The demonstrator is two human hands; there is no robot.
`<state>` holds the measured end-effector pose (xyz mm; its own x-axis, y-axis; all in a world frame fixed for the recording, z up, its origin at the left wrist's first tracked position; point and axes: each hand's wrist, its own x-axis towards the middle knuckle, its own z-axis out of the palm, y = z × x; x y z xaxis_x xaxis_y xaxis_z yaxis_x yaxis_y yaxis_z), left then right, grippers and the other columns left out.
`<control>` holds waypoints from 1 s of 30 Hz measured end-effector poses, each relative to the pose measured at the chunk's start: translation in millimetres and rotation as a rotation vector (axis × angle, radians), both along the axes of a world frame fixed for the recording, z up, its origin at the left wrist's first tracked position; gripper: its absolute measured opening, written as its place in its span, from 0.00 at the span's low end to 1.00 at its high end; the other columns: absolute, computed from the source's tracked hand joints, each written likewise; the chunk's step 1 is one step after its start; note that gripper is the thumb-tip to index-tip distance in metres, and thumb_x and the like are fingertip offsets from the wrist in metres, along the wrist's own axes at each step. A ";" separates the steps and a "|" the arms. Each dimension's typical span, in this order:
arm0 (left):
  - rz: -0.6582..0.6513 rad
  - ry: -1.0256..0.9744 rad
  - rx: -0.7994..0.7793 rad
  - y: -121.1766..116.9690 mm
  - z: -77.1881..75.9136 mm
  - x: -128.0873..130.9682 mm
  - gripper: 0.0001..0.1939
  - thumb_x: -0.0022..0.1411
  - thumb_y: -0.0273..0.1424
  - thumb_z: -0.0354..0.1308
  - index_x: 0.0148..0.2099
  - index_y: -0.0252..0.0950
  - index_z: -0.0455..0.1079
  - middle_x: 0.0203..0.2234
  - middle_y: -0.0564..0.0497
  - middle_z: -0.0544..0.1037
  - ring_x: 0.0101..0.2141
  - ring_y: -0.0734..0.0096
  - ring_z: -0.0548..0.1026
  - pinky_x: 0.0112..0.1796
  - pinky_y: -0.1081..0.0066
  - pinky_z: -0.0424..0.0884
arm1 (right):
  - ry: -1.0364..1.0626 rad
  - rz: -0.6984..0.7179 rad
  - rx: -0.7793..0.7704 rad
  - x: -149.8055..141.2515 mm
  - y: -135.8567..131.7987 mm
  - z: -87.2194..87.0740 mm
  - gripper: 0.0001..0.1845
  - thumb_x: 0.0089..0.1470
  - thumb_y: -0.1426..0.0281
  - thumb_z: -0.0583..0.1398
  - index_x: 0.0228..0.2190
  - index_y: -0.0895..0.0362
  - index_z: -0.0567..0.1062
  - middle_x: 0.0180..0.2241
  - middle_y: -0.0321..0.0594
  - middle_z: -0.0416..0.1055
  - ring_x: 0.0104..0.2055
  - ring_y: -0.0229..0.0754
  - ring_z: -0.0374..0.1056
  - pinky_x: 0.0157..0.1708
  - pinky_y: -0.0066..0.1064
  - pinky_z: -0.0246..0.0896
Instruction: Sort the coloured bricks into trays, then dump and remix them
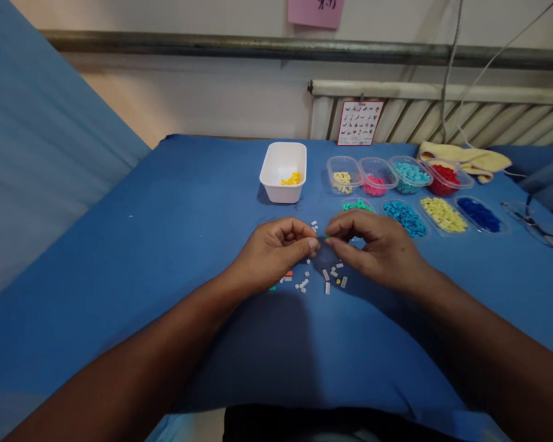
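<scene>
My left hand [279, 252] is closed in a pinch just above the middle of the table; whatever is between its thumb and fingertips is too small to make out. Close beside it, my right hand [373, 245] pinches a small green brick [327, 237] between thumb and fingertips. The two sets of fingertips nearly meet. Below them several small white bricks [327, 287] lie scattered on the blue cloth. A yellow piece [338, 282] sits among them, and an orange brick [289, 273] and a green brick [272, 288] lie partly under my left hand.
A white tub [283, 191] holding yellow pieces [292, 178] stands beyond my hands. Clear boxes of sorted bricks, including red [443, 177] and dark blue [479, 213], fill the right back. Glasses [534, 227] and a yellow cloth [465, 158] lie farther right. A picture card [360, 123] hangs on the radiator.
</scene>
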<state>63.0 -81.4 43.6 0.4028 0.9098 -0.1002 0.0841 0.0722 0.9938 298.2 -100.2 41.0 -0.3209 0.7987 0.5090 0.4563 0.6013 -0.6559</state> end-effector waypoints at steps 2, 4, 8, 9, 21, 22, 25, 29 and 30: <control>0.035 0.011 0.041 1.8 2.0 -1.5 0.16 0.61 0.41 0.75 0.41 0.35 0.79 0.32 0.50 0.83 0.33 0.72 0.79 0.36 0.72 0.73 | -0.030 -0.116 -0.014 16.2 9.0 -1.3 0.07 0.65 0.66 0.68 0.45 0.52 0.82 0.37 0.38 0.84 0.35 0.43 0.79 0.37 0.35 0.73; 0.075 0.031 0.083 4.0 3.7 -3.6 0.16 0.61 0.42 0.74 0.41 0.35 0.79 0.33 0.50 0.83 0.34 0.72 0.78 0.38 0.71 0.74 | -0.131 -0.217 -0.027 37.2 20.1 -3.4 0.09 0.65 0.64 0.67 0.45 0.53 0.83 0.37 0.39 0.85 0.35 0.45 0.79 0.36 0.36 0.71; 0.117 0.052 0.130 7.1 3.1 -6.1 0.14 0.62 0.41 0.73 0.40 0.35 0.79 0.33 0.51 0.82 0.34 0.72 0.77 0.38 0.70 0.73 | -0.430 -0.282 -0.084 72.6 37.1 -7.8 0.08 0.63 0.64 0.65 0.41 0.52 0.84 0.35 0.40 0.84 0.33 0.47 0.78 0.34 0.36 0.66; 0.114 0.057 0.135 7.2 2.3 -6.0 0.14 0.62 0.40 0.73 0.40 0.36 0.79 0.33 0.51 0.82 0.34 0.72 0.77 0.38 0.70 0.73 | -0.487 -0.277 -0.099 77.1 39.0 -8.9 0.08 0.64 0.64 0.65 0.41 0.52 0.83 0.35 0.40 0.84 0.34 0.47 0.78 0.34 0.36 0.65; 0.102 0.085 0.170 3.2 3.3 -4.1 0.11 0.64 0.39 0.72 0.40 0.36 0.79 0.32 0.53 0.80 0.32 0.74 0.75 0.36 0.72 0.71 | -0.594 -0.342 -0.080 77.7 39.4 -16.5 0.14 0.65 0.63 0.61 0.47 0.53 0.83 0.42 0.46 0.84 0.35 0.49 0.77 0.37 0.39 0.66; 0.101 0.083 0.169 3.0 3.6 -4.1 0.11 0.64 0.39 0.71 0.40 0.36 0.79 0.32 0.53 0.80 0.32 0.74 0.74 0.35 0.72 0.71 | -0.587 -0.350 -0.075 77.9 39.4 -16.1 0.15 0.65 0.63 0.61 0.48 0.53 0.83 0.42 0.46 0.84 0.36 0.50 0.78 0.37 0.39 0.66; 0.098 0.085 0.171 2.5 4.1 -4.2 0.11 0.64 0.39 0.71 0.40 0.36 0.79 0.32 0.53 0.80 0.32 0.75 0.74 0.35 0.72 0.70 | -0.595 -0.359 -0.079 77.5 39.6 -15.6 0.16 0.65 0.65 0.60 0.49 0.53 0.83 0.43 0.46 0.85 0.38 0.51 0.79 0.38 0.39 0.68; 0.095 0.090 0.174 2.1 4.2 -4.2 0.11 0.64 0.39 0.71 0.40 0.36 0.79 0.32 0.53 0.80 0.33 0.74 0.75 0.36 0.72 0.71 | -0.643 -0.367 -0.052 76.9 39.9 -16.7 0.16 0.66 0.67 0.59 0.48 0.54 0.85 0.45 0.47 0.86 0.41 0.53 0.80 0.40 0.40 0.68; 0.094 0.091 0.173 1.9 4.3 -3.8 0.12 0.64 0.40 0.71 0.40 0.36 0.79 0.32 0.52 0.80 0.33 0.73 0.75 0.36 0.72 0.71 | -0.646 -0.370 -0.041 76.8 39.9 -16.8 0.16 0.66 0.67 0.59 0.47 0.54 0.85 0.45 0.47 0.86 0.41 0.53 0.81 0.40 0.40 0.69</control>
